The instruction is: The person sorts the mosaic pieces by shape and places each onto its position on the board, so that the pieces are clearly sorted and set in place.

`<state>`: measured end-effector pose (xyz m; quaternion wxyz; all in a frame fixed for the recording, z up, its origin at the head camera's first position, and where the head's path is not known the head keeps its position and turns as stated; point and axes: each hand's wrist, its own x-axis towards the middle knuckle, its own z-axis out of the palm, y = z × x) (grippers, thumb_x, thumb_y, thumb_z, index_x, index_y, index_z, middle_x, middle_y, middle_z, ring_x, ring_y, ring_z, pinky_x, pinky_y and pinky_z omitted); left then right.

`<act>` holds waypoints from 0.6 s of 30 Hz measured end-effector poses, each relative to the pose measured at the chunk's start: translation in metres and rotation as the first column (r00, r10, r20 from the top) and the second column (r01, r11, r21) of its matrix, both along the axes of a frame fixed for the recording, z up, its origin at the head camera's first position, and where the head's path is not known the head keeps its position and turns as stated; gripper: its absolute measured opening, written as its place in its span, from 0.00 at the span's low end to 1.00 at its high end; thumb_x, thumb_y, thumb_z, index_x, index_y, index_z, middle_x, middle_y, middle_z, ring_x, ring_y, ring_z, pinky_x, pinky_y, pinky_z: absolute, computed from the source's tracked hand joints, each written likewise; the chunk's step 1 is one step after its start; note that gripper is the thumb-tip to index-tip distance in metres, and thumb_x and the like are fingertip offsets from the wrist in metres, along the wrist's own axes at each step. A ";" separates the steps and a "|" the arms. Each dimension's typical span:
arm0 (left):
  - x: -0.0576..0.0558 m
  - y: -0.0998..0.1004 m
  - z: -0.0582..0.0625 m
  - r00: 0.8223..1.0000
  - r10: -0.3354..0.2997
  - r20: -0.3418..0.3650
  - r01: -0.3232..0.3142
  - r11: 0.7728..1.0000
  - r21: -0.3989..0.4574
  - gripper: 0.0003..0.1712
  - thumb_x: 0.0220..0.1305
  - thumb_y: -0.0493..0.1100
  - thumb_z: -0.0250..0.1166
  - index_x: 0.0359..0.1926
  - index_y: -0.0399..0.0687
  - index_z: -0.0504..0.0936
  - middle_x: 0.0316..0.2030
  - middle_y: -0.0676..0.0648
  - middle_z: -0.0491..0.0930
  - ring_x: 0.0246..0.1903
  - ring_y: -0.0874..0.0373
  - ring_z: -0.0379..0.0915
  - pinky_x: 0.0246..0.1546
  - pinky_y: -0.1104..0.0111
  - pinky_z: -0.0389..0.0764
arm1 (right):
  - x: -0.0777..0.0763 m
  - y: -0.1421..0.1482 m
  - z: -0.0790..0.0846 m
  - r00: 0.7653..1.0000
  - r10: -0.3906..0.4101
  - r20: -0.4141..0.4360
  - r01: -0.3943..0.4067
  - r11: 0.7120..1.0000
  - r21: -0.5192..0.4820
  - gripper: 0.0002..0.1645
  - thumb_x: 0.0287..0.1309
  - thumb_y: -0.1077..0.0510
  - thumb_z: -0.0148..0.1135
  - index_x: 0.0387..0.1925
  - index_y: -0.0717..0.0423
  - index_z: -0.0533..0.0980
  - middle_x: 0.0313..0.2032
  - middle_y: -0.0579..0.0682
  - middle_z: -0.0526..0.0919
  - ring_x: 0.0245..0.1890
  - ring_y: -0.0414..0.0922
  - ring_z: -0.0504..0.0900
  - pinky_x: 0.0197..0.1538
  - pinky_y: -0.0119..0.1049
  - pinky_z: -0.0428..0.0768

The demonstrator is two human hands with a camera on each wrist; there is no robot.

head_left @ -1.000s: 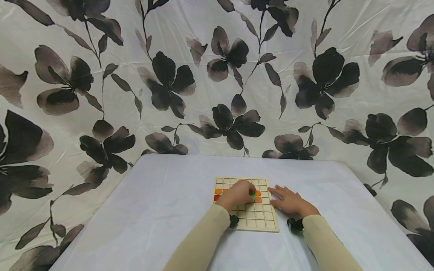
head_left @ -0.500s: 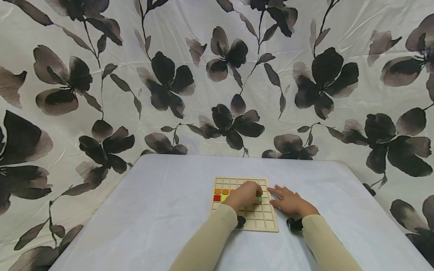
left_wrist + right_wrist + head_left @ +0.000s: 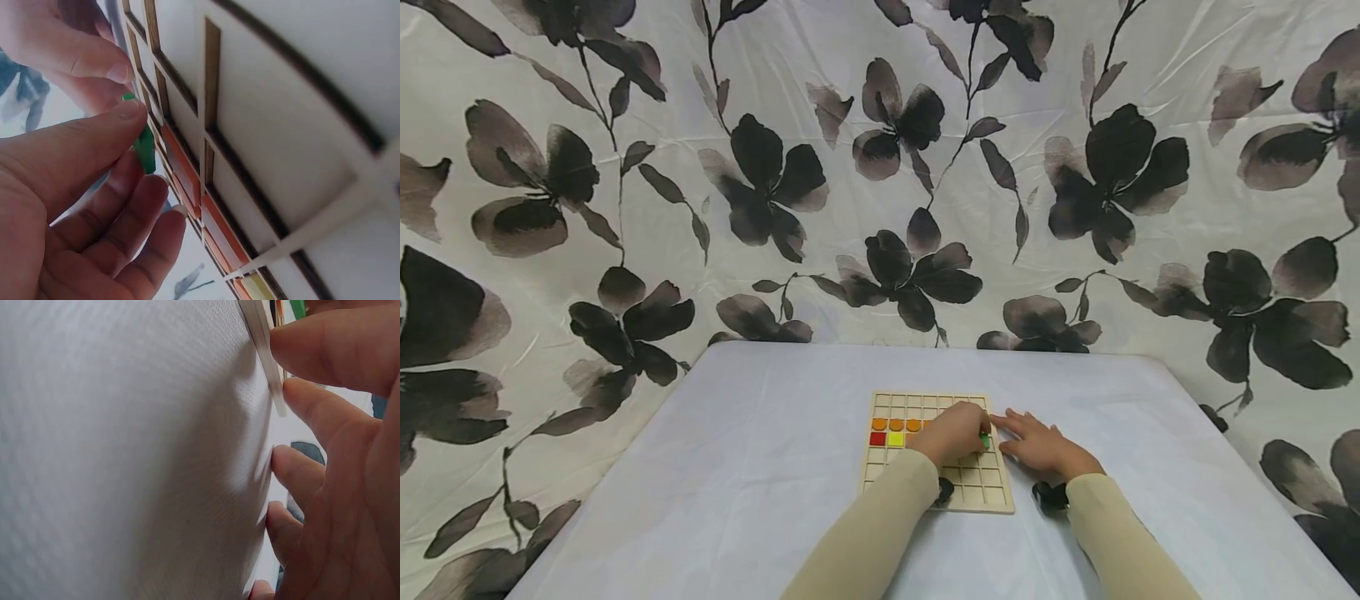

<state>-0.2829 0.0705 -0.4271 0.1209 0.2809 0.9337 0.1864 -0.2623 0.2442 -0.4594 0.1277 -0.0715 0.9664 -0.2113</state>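
Observation:
A wooden grid board [image 3: 977, 492] lies on the table, with a row of round orange pieces [image 3: 897, 424] above a row holding a red square tile [image 3: 877, 438] and a yellow square tile [image 3: 896, 439]. My left hand [image 3: 957, 433] is over the board's right side and pinches a green tile [image 3: 145, 150] between thumb and fingers, close over the grid. Orange tiles [image 3: 222, 237] sit in cells beside it in the left wrist view. My right hand [image 3: 1041, 446] lies with fingers spread at the board's right edge, thumb and index fingertip right at the rim [image 3: 265, 359].
The table [image 3: 737, 467] has a white cover. Behind it hangs a white cloth [image 3: 820, 67] with dark flower prints. A black wrist camera [image 3: 1049, 497] sits on the right wrist, close above the table.
My left hand has moved right across the board with the green tile, toward the right edge. More orange pieces and the yellow tile now show on the left. The right hand stays in place.

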 end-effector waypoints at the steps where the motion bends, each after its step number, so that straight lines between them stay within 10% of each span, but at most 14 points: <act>1: 0.000 0.001 -0.001 1.000 0.001 0.001 -0.001 1.000 0.000 0.14 0.59 0.40 0.69 0.47 0.49 0.85 0.45 0.54 0.84 0.46 0.64 0.75 0.53 0.71 0.76 | 0.000 0.000 0.000 1.000 0.001 0.000 -0.001 1.000 0.000 0.32 0.66 0.50 0.51 0.71 0.44 0.62 0.73 0.62 0.55 0.73 0.67 0.47 0.65 0.75 0.40; 18: -0.012 0.007 -0.010 0.999 -0.044 0.006 0.044 0.999 0.009 0.11 0.58 0.40 0.70 0.43 0.51 0.87 0.42 0.56 0.84 0.41 0.65 0.74 0.52 0.72 0.76 | -0.001 0.002 -0.001 0.999 0.014 -0.029 -0.015 1.000 -0.005 0.32 0.66 0.49 0.51 0.70 0.44 0.63 0.73 0.62 0.56 0.72 0.68 0.48 0.64 0.76 0.42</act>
